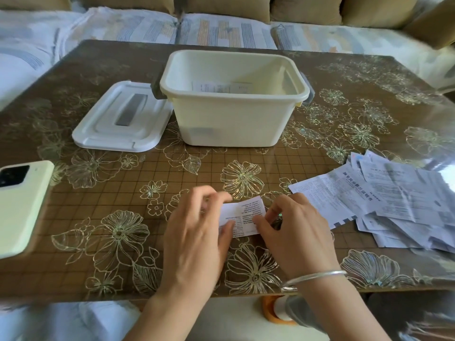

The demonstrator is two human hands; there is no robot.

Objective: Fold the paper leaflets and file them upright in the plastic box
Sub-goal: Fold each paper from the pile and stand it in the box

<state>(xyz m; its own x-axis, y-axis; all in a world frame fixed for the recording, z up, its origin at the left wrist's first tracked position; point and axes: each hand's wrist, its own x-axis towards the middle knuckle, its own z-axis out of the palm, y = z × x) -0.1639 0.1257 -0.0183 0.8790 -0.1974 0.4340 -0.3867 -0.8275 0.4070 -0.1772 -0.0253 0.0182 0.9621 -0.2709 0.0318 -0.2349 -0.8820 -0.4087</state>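
Glossy brown worktop (73, 217) with gold flowers carries a cream plastic box (234, 114). In front of it, left hand (197, 242) and right hand (295, 232) pinch a small creased leaflet (242, 215) flat, fingers curled on its edges.

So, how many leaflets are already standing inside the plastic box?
2 show: one leaflet left of another leaflet, both upright against the far wall of the plastic box. The near wall may hide more.
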